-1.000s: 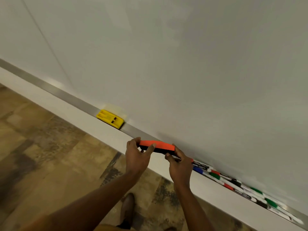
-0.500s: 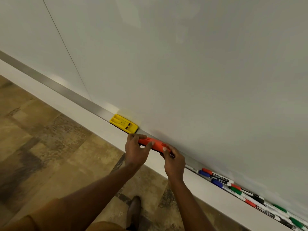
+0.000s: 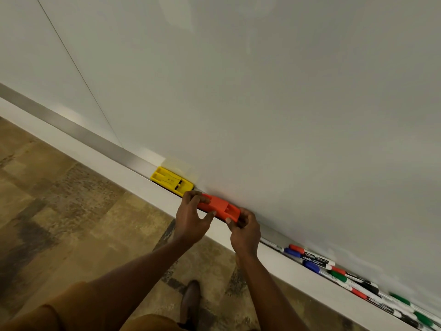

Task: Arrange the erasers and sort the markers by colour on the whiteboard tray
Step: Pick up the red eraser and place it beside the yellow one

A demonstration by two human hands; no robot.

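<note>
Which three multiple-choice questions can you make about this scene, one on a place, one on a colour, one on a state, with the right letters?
1. Where does the yellow eraser lie?
A. on the floor
B. on the tray, left of the orange eraser
C. among the markers

2. What colour is the eraser between the hands?
A. orange
B. green
C. blue

3. How is the orange eraser held?
A. by the left hand alone
B. by nobody
C. by both hands at its ends

Key: 1 B, it sits on the tray just past the orange one. 2 A, its top is plainly orange. 3 C, the left hand and right hand each grip one end.
</note>
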